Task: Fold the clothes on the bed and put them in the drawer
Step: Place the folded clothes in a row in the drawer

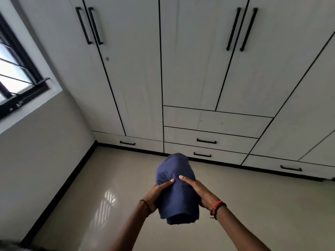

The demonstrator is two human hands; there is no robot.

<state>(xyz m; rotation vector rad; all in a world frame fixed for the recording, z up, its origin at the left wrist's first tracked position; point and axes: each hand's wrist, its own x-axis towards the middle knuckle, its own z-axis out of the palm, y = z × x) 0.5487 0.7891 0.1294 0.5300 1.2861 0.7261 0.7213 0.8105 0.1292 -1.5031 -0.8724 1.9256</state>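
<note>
Between the two hands, above the floor and in front of the wardrobe, the folded blue garment was held up as a thick bundle, clear of any surface. The left hand gripped its left side with the thumb laid over the top, and the right hand gripped the right side the same way. The fingers of both were curled under the cloth and hidden, so only thumbs and backs of hands showed. The bundle's underside could not be seen, and its far end hid a stretch of the black skirting. The low drawers along the wardrobe's foot were all closed. The wardrobe was cut off at the top and right, and the window at the left edge. A blurred grey patch in the bottom left corner could not be made out. Bare floor ran from the left wall to the right edge, open between the person and the drawers.
</note>
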